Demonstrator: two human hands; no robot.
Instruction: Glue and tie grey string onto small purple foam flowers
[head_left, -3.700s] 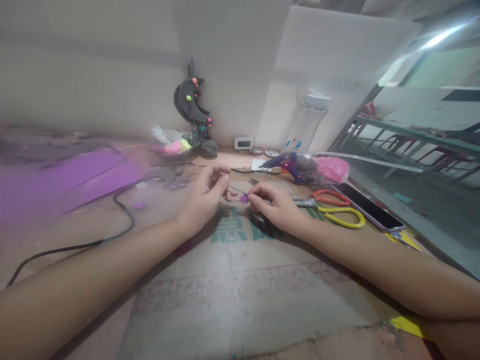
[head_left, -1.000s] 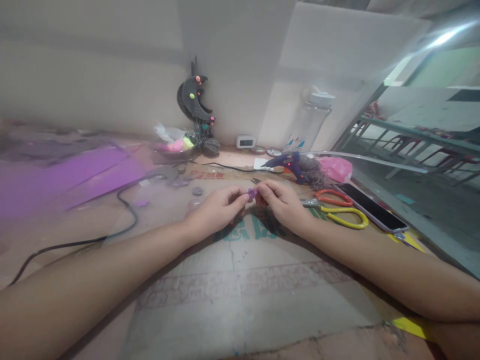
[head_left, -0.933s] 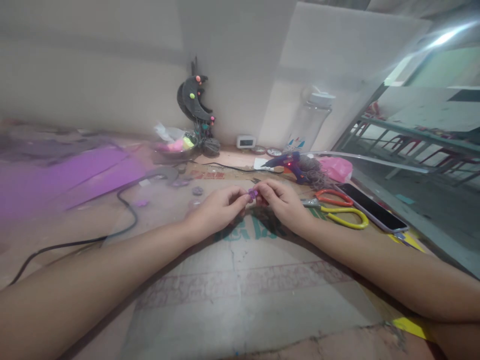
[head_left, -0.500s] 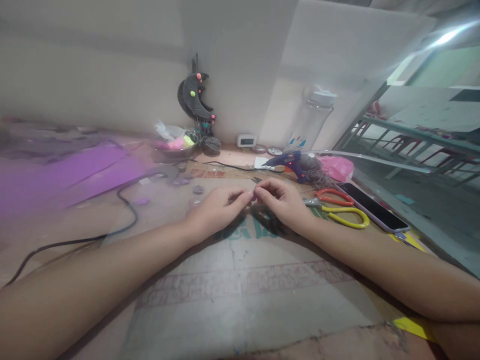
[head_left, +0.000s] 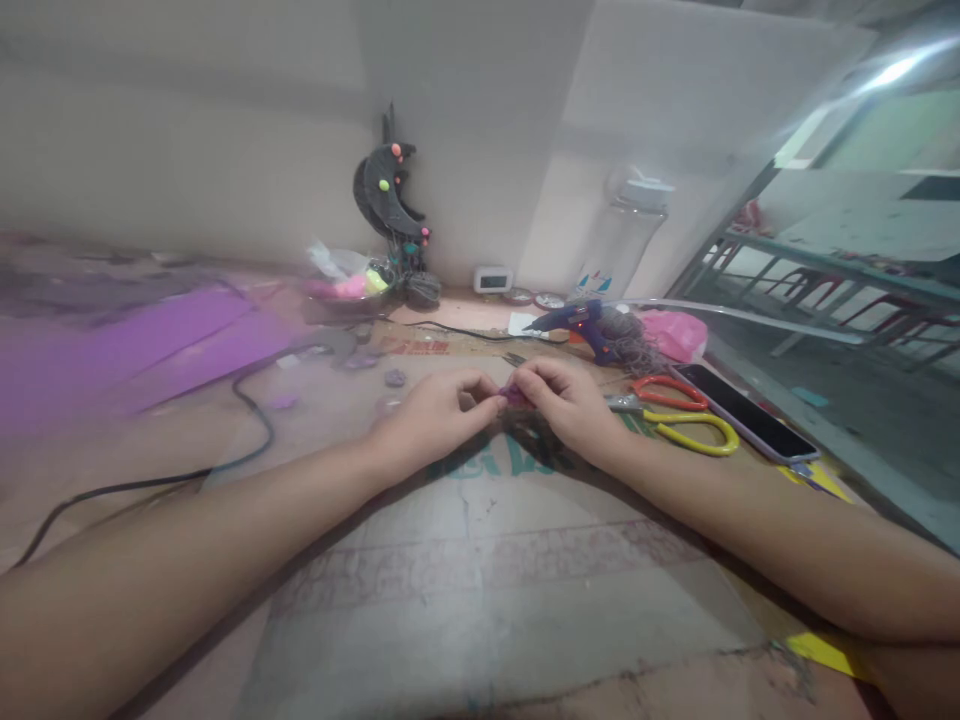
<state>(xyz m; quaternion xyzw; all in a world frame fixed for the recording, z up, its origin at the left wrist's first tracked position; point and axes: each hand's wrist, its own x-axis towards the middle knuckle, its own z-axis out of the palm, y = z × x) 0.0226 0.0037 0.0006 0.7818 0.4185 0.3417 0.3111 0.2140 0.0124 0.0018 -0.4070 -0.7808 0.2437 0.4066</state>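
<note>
My left hand (head_left: 431, 418) and my right hand (head_left: 568, 405) meet fingertip to fingertip over a cardboard sheet (head_left: 480, 560) on the table. Both pinch a small purple piece (head_left: 514, 396) between thumbs and forefingers; most of it is hidden by the fingers. Both forearms rest along the cardboard. A few small purple cut-outs (head_left: 395, 378) lie just left of my left hand.
Right of my hands lie yellow and orange scissors (head_left: 682, 420), a phone (head_left: 750, 424), a blue glue gun (head_left: 577, 322) with twine and a pink bag (head_left: 671, 335). A black cable (head_left: 247, 410) runs left past purple foam sheets (head_left: 127, 350). A bowl (head_left: 345, 295), moon ornament (head_left: 386, 195) and bottle (head_left: 626, 235) stand at the wall.
Earlier my left hand was open and apart from the right, which held the purple piece on a thin wire. Since then both hands have closed together on the piece and stayed there.
</note>
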